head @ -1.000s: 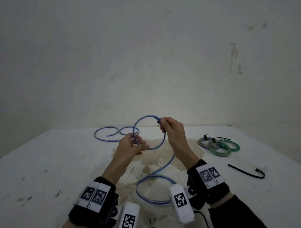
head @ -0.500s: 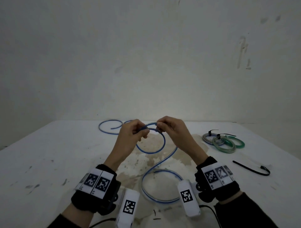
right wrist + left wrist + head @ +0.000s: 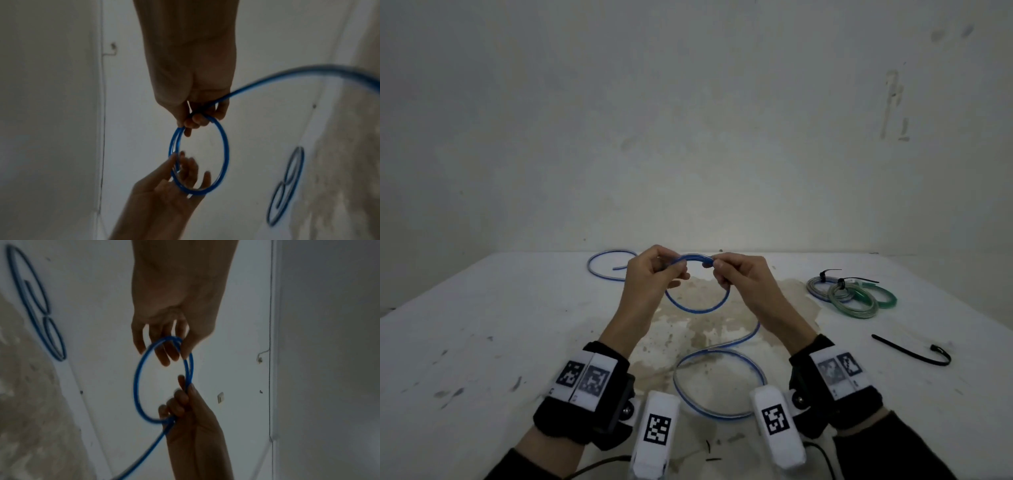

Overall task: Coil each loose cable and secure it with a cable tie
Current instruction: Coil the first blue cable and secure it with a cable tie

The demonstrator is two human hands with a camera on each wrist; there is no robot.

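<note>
A blue cable [image 3: 697, 310] is bent into a small loop that I hold above the table. My left hand [image 3: 671, 270] pinches the top of the loop on the left side. A short way to its right, my right hand [image 3: 717, 265] pinches the same top arc. In the left wrist view the loop [image 3: 136, 378] hangs between my left fingers [image 3: 164, 352] and the right hand [image 3: 191, 418]. The right wrist view shows two strands of the loop [image 3: 225, 146] side by side. The cable's tail [image 3: 719, 383] runs down into a wide curl on the table.
Another stretch of blue cable [image 3: 602, 270] lies curled at the table's far left. Three coils [image 3: 852, 294] bound with ties, grey and green, sit at the right. A loose black cable tie [image 3: 911, 351] lies nearer on the right. A brown stain [image 3: 705, 329] marks the white table.
My left hand has moved from the loop's lower left up to its top, close to the right hand. The loop now hangs below both hands.
</note>
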